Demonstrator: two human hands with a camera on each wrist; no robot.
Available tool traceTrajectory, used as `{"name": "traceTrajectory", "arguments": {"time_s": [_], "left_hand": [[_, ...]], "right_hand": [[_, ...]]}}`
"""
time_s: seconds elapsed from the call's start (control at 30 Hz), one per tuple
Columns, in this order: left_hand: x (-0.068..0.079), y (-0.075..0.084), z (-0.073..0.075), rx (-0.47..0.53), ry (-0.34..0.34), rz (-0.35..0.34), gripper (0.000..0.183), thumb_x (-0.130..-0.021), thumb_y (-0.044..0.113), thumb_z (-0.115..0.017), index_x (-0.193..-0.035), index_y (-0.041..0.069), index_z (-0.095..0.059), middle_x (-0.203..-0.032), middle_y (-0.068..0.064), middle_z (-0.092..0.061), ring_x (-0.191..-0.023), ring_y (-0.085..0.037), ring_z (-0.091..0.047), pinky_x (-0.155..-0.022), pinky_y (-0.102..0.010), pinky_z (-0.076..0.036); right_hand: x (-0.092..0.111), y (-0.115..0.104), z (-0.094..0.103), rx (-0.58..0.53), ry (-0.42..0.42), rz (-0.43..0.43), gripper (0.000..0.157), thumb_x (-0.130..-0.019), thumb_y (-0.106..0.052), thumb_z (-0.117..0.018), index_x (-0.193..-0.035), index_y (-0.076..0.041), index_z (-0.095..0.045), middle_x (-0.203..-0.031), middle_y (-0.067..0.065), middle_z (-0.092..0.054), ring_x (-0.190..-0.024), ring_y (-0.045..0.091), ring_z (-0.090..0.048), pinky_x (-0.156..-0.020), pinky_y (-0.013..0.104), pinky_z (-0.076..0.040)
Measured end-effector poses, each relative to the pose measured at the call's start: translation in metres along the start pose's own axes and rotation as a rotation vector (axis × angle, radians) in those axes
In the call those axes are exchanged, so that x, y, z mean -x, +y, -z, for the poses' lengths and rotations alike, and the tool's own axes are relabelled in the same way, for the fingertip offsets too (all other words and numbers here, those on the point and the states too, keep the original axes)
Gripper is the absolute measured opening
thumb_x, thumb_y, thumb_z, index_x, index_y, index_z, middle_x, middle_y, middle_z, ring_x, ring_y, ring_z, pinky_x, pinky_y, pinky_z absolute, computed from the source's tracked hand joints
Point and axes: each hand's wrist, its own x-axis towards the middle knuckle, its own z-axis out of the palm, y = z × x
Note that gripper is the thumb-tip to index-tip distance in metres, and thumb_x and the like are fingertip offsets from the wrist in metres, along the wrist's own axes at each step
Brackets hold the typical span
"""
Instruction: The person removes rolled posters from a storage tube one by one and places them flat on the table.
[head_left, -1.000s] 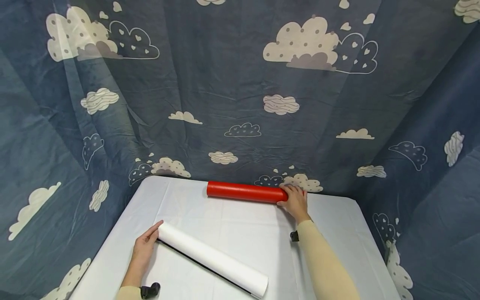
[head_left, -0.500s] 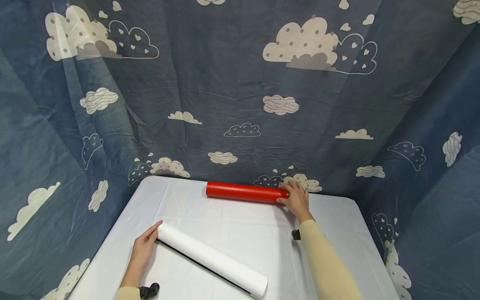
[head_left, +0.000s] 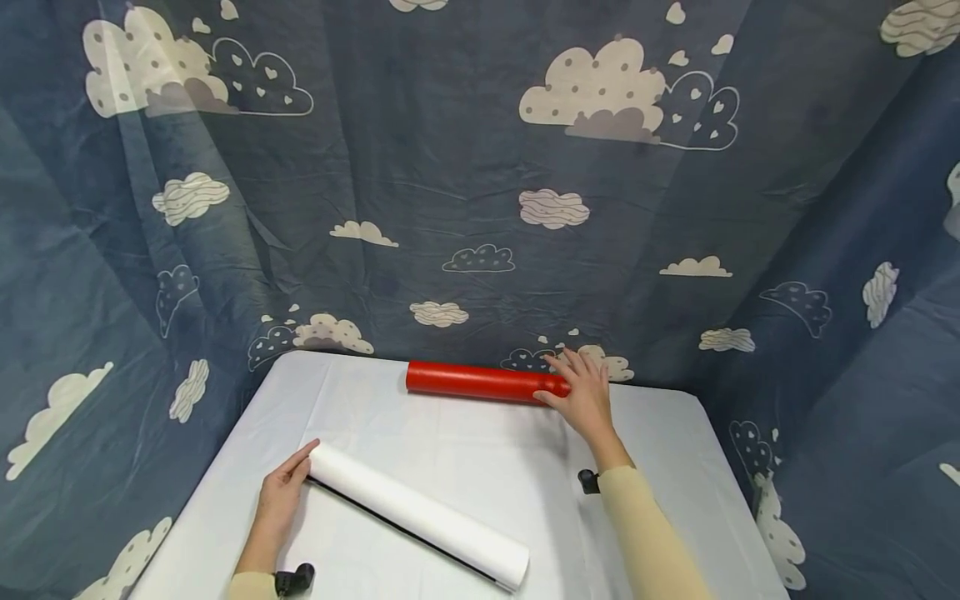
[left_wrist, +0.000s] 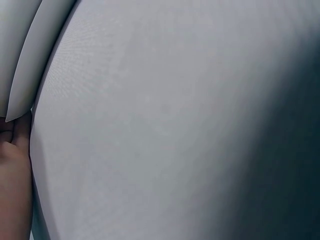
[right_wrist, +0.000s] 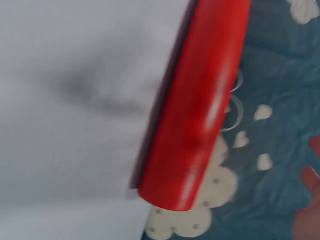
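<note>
A white rolled-up sheet [head_left: 420,510] lies diagonally on the white table, with a dark line along its near side. My left hand [head_left: 281,497] pinches its upper left end; in the left wrist view, the fingers [left_wrist: 20,131] tuck in under the curled layers [left_wrist: 25,65]. At the far edge lies a smooth red roll [head_left: 472,382]. Over its right end hovers my right hand [head_left: 583,398], fingers spread and holding nothing. In the right wrist view, that hand [right_wrist: 307,210] shows at the right border, apart from the red roll [right_wrist: 195,110].
The white tabletop [head_left: 360,408] carries both rolls. A dark blue cloud-print curtain [head_left: 435,167] hangs behind the far edge, and more of it covers both sides. A small black wrist camera [head_left: 294,579] sits on the left wrist.
My right hand has let go of the red roll's right end and lifted with its fingers spreading. The left hand keeps its place on the white roll. The head view has shifted slightly.
</note>
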Motion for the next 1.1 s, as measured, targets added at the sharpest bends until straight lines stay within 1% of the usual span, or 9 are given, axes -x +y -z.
{"name": "traceTrajectory", "arguments": {"time_s": [0.13, 0.23, 0.3, 0.43, 0.6, 0.73, 0.83, 0.97, 1.1], "left_hand": [[0.001, -0.001, 0.000, -0.022, 0.003, -0.014, 0.046, -0.105, 0.041, -0.048, -0.147, 0.024, -0.051, -0.157, 0.001, -0.042, -0.150, -0.018, -0.029, -0.109, -0.005, -0.030], [0.001, -0.003, 0.001, -0.044, 0.003, 0.002, 0.049, -0.103, 0.046, -0.047, -0.148, 0.027, -0.050, -0.157, 0.003, -0.042, -0.149, -0.017, -0.030, -0.112, -0.010, -0.031], [0.001, -0.004, 0.002, -0.051, 0.000, 0.003, 0.050, -0.103, 0.048, -0.047, -0.148, 0.027, -0.049, -0.157, 0.003, -0.042, -0.149, -0.018, -0.031, -0.110, -0.008, -0.032], [0.002, -0.005, 0.002, -0.048, -0.002, -0.007, 0.050, -0.104, 0.047, -0.046, -0.149, 0.026, -0.049, -0.157, 0.002, -0.041, -0.149, -0.019, -0.031, -0.101, 0.000, -0.031], [0.002, -0.003, 0.001, -0.035, 0.002, -0.016, 0.049, -0.103, 0.047, -0.047, -0.148, 0.026, -0.050, -0.157, 0.002, -0.042, -0.148, -0.018, -0.031, -0.096, 0.004, -0.029], [0.001, -0.003, 0.003, -0.031, 0.011, -0.020, 0.048, -0.103, 0.046, -0.048, -0.147, 0.027, -0.051, -0.156, 0.002, -0.042, -0.148, -0.018, -0.032, -0.095, 0.005, -0.029], [0.001, -0.003, 0.004, -0.030, 0.015, -0.029, 0.048, -0.103, 0.046, -0.048, -0.147, 0.026, -0.051, -0.156, 0.002, -0.043, -0.148, -0.018, -0.032, -0.096, 0.004, -0.030], [0.001, -0.002, 0.003, -0.025, 0.001, -0.034, 0.048, -0.104, 0.045, -0.047, -0.148, 0.025, -0.051, -0.156, 0.001, -0.042, -0.148, -0.018, -0.032, -0.099, 0.002, -0.031], [0.001, -0.002, 0.003, -0.024, -0.003, -0.041, 0.047, -0.104, 0.043, -0.047, -0.148, 0.024, -0.051, -0.156, 0.000, -0.042, -0.148, -0.018, -0.031, -0.098, 0.003, -0.030]], "right_hand": [[0.022, -0.019, 0.013, -0.021, 0.053, 0.034, 0.078, -0.075, -0.055, -0.081, -0.145, -0.032, -0.053, -0.157, 0.011, -0.040, -0.148, 0.038, -0.025, -0.116, 0.073, -0.009], [0.041, -0.034, 0.021, -0.044, 0.073, 0.045, 0.078, -0.075, -0.054, -0.082, -0.144, -0.033, -0.053, -0.158, 0.008, -0.039, -0.149, 0.035, -0.025, -0.117, 0.071, -0.012], [0.056, -0.044, 0.025, -0.063, 0.073, 0.052, 0.078, -0.075, -0.054, -0.082, -0.145, -0.034, -0.052, -0.159, 0.006, -0.038, -0.149, 0.034, -0.025, -0.118, 0.069, -0.014], [0.087, -0.064, 0.028, -0.077, 0.073, 0.078, 0.078, -0.076, -0.054, -0.081, -0.146, -0.036, -0.051, -0.158, 0.004, -0.040, -0.148, 0.033, -0.029, -0.118, 0.068, -0.017], [0.128, -0.094, 0.028, -0.114, 0.045, 0.098, 0.075, -0.077, -0.056, -0.080, -0.144, -0.040, -0.051, -0.156, 0.001, -0.044, -0.147, 0.030, -0.033, -0.119, 0.065, -0.021], [0.155, -0.123, 0.020, -0.150, 0.018, 0.127, 0.071, -0.076, -0.058, -0.079, -0.140, -0.042, -0.054, -0.151, -0.003, -0.050, -0.143, 0.028, -0.040, -0.114, 0.066, -0.030], [0.173, -0.138, 0.009, -0.154, 0.016, 0.179, 0.069, -0.075, -0.055, -0.081, -0.138, -0.042, -0.057, -0.147, -0.002, -0.054, -0.138, 0.029, -0.046, -0.109, 0.066, -0.037], [0.196, -0.147, -0.010, -0.111, -0.005, 0.238, 0.068, -0.074, -0.050, -0.083, -0.137, -0.040, -0.058, -0.142, -0.002, -0.057, -0.134, 0.029, -0.051, -0.104, 0.061, -0.044], [0.214, -0.150, -0.025, -0.063, -0.021, 0.291, 0.070, -0.070, -0.048, -0.085, -0.135, -0.041, -0.059, -0.140, -0.004, -0.059, -0.130, 0.026, -0.054, -0.100, 0.054, -0.049]]}}
